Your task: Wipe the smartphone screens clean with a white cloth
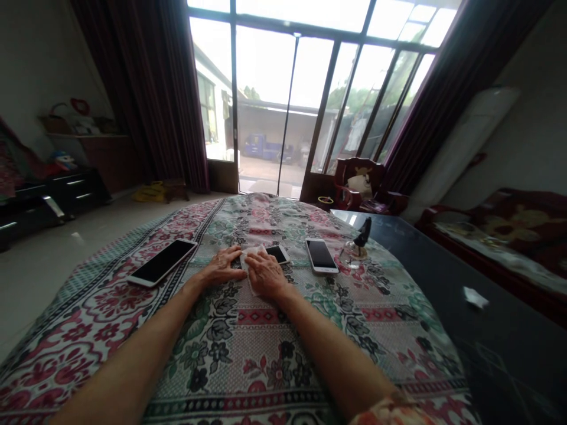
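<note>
My left hand [220, 267] lies flat on a floral patterned tablecloth [248, 330], its fingertips at the edge of a white tissue [248, 282]. My right hand [266, 274] rests palm down on that tissue, covering most of it. Just beyond the right fingers, a black-screened smartphone [279, 254] lies partly hidden. A larger white-framed smartphone [162, 262] lies to the left of my left hand. Another white-framed smartphone [321, 256] lies to the right of my right hand.
A glass ornament with a black bird [358, 242] stands on the cloth at the right. Beyond it is a dark glass tabletop [447, 330] with a white scrap [475, 297]. A red sofa [514, 236], a carved chair [358, 186] and glass doors [283, 100] stand beyond.
</note>
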Demonstrator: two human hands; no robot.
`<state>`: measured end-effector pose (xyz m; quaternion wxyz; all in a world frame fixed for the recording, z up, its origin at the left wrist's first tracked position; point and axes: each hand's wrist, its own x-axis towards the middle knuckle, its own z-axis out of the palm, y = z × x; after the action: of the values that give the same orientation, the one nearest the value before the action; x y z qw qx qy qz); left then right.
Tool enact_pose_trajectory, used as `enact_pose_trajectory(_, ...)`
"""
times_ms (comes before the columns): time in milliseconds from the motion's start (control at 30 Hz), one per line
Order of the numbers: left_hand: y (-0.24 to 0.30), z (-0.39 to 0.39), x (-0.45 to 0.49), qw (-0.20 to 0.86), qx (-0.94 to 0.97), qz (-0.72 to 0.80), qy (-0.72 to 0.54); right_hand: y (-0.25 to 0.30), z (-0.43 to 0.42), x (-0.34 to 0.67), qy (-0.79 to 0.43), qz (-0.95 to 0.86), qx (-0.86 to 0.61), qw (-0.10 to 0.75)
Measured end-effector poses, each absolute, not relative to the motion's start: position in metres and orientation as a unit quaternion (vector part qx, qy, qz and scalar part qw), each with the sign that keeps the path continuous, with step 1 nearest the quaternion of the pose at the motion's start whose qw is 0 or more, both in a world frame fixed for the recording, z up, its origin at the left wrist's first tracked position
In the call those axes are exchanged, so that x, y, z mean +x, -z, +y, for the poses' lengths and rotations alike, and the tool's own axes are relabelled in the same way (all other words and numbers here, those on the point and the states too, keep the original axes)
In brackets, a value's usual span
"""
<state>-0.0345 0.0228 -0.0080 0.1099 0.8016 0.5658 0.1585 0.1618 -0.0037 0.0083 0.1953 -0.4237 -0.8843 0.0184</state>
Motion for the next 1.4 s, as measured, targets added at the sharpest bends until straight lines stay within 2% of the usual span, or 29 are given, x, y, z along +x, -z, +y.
enact_pose_trajectory(300, 0.009, 0.019, -0.033, 0.105, 0.797, 0.568, -0.178, -0.008, -0.027, 0.175, -0.037, -0.891, -0.406, 0.203)
enact_pose_trajectory(767, 0.011, 0.022, -0.033, 0.118, 0.796, 0.560, -0.198, -0.011, 0.025, 0.149, -0.046, -0.884, -0.441, 0.146)
enact_pose_trajectory(1167, 0.008, 0.014, -0.034, 0.149, 0.793, 0.551, -0.214, -0.010, -0.038, 0.192, -0.054, -0.886, -0.436, 0.151)
enact_pose_trajectory(1400, 0.011, 0.015, -0.034, 0.155, 0.791, 0.546, -0.228, -0.015, -0.015, 0.192, -0.044, -0.838, -0.526, 0.136)
